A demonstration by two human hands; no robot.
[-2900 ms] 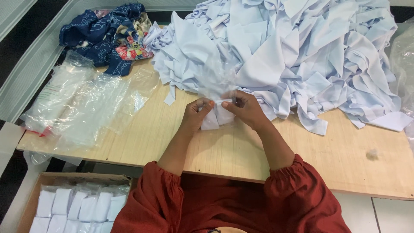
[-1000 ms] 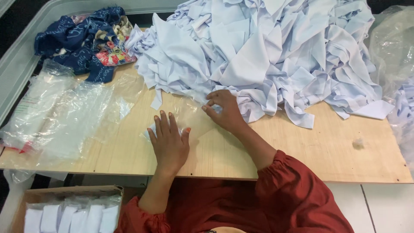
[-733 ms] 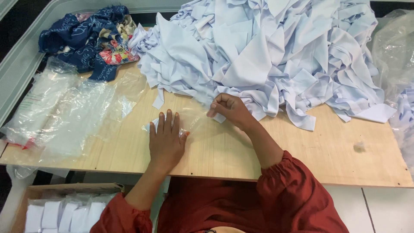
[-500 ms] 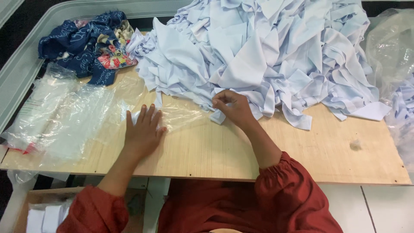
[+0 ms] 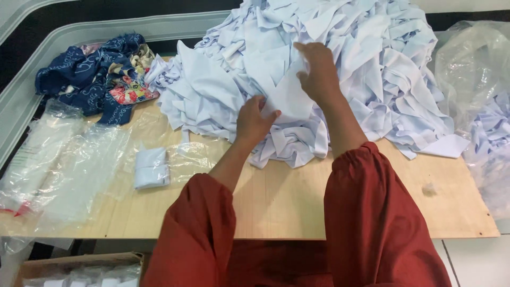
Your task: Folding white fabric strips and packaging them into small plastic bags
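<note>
Now, in the head view, my left hand (image 5: pixel 254 121) pinches the lower corner of a pale blue cloth piece (image 5: pixel 287 101) on the pale blue cloth heap (image 5: pixel 372 64). My right hand (image 5: pixel 317 72), at one o'clock from it, grips the piece's upper edge, its fingertips hidden in the folds. The cardboard box (image 5: pixel 79 266) is cut off at seven o'clock. Half a second ago my left hand lay flat on the bagged folded cloth (image 5: pixel 151 167), which now lies alone at nine o'clock on the wooden table (image 5: pixel 297 202).

the pale cloth heap (image 5: pixel 340 58) runs off the top edge (right hand's (image 5: pixel 319 72) fingertips buried in it).
</note>
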